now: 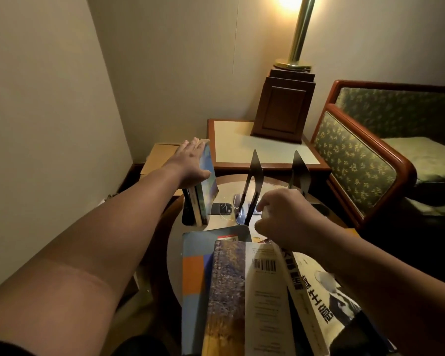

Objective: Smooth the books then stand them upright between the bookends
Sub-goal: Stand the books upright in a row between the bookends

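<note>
I see my left hand (pixel 190 160) stretched out flat against the outer side of the upright books (pixel 203 186), fingers spread over the top edge and thumb on the near cover — pressing, not closed around anything. Those books stand at the left edge of the round table (pixel 226 187), long axis vertical, spines facing me, leaning slightly to the right at the top. A dark bookend base (pixel 188 214) shows at their foot on the left side.

My right hand (pixel 285 217) hovers over the middle of the table, fingers curled loosely downward. I cannot tell whether it holds anything; the fingertips are blurred and turned away from me.

Two more black bookends (pixel 253 186) stand further right, thin edges toward me, pointed tops up, well apart from the upright books. The second bookend (pixel 299 173) sits just behind the right hand.

Nearer me lies a loose pile of books (pixel 242 291), flat, overlapping, long axes running roughly toward me. The top one shows its back cover with a barcode; a white book (pixel 316 301) with large black characters slants off to the right, partly under my right forearm.
</note>
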The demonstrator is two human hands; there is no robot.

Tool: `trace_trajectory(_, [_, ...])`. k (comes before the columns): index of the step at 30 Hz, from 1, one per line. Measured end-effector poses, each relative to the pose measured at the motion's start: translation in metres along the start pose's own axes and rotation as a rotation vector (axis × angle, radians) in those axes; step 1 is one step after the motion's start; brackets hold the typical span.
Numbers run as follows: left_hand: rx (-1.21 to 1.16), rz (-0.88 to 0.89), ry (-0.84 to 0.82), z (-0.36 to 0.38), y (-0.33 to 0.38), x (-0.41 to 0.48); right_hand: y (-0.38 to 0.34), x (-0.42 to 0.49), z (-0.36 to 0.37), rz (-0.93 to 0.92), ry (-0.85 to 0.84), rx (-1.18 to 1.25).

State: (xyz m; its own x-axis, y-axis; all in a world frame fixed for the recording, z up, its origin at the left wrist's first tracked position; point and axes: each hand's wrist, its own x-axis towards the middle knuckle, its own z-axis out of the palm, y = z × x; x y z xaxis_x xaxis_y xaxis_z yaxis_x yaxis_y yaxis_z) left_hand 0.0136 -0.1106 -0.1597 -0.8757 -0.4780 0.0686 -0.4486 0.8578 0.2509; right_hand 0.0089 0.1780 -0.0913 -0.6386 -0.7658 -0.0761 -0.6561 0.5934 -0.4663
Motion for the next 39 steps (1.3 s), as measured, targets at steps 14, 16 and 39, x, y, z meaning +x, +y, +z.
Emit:
trace_trajectory(14, [0.016,-0.006,-0.017,-0.002,0.002,-0.001,-0.005,0.000,-0.034,-0.269,0.630,0.185])
trace_trajectory(16, [0.015,-0.007,-0.021,-0.002,0.002,-0.001,0.002,0.000,-0.023,-0.260,0.656,0.216])
trace_trajectory(39, [0.020,0.014,-0.034,-0.005,0.006,-0.001,-0.008,0.061,-0.015,-0.196,0.390,0.178])
